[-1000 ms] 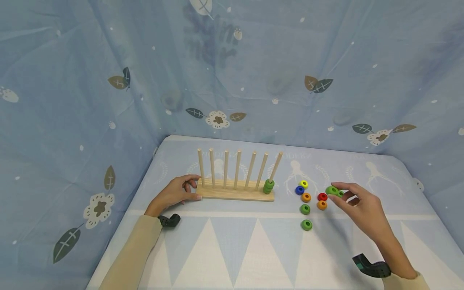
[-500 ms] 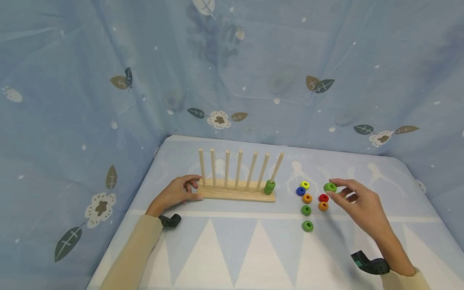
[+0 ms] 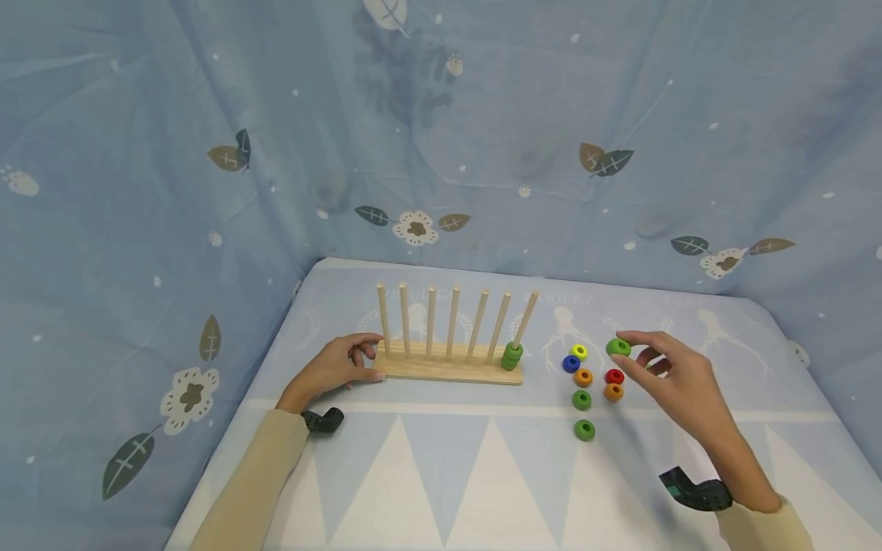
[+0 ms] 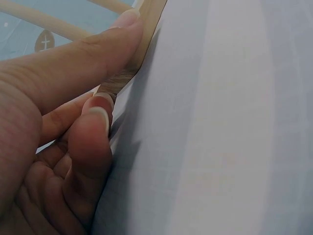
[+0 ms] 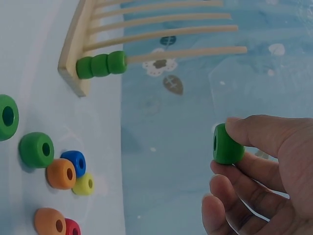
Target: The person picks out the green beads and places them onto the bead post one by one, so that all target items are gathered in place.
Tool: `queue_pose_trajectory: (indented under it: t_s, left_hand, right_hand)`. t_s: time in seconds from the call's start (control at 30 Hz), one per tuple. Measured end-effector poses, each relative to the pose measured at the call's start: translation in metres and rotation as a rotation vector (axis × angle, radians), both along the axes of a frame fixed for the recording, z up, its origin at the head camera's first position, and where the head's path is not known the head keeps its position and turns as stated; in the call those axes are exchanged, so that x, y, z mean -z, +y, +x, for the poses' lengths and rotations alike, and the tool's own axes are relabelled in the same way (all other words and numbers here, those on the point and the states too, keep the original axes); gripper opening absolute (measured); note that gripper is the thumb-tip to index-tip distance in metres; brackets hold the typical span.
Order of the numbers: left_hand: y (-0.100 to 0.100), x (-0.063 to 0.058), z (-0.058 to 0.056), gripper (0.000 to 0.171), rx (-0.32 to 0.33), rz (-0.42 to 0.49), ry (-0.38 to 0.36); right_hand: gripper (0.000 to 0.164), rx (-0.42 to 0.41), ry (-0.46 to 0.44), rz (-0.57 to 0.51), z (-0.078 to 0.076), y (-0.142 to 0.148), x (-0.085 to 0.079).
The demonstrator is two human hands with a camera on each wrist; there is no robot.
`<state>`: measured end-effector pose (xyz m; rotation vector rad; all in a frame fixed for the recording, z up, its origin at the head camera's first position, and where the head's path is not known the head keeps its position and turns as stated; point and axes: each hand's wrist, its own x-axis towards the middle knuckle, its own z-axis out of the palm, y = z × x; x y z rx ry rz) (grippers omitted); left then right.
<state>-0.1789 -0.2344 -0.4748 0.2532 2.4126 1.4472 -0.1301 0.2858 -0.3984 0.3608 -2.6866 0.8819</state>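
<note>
A wooden rack [image 3: 448, 369] with a row of upright pegs stands on the table. Three green beads [image 5: 100, 64] are stacked on its rightmost peg. My left hand [image 3: 335, 363] grips the rack's left end, thumb along the front and fingers behind; the left wrist view shows the thumb over the wooden base [image 4: 117, 82]. My right hand [image 3: 678, 383] pinches a green bead [image 3: 618, 347] between thumb and fingertips, raised above the table. In the right wrist view that bead [image 5: 227, 145] has its hole facing left, while the other fingers curl loosely below.
Loose beads lie right of the rack: a yellow bead [image 3: 578, 352], a blue bead [image 3: 570, 363], two orange beads [image 3: 583, 377], a red bead [image 3: 615, 376] and two green beads [image 3: 584, 430]. A patterned blue curtain [image 3: 482, 138] hangs behind the table.
My right hand has shifted a little left and upward with the green bead in its pinch. The left hand keeps its hold on the rack.
</note>
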Motion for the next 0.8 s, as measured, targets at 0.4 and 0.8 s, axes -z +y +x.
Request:
queue_pose_trajectory:
  t_s: [0.4, 0.8]
  left_hand:
    - [-0.001, 0.001, -0.001, 0.070, 0.007, 0.000, 0.003]
    - [-0.006, 0.015, -0.007, 0.072, -0.001, -0.014, 0.005]
  right_hand:
    - [0.040, -0.014, 0.035, -0.019, -0.007, -0.012, -0.011]
    - [0.042, -0.077, 0.075, -0.021, -0.016, -0.027, -0.023]
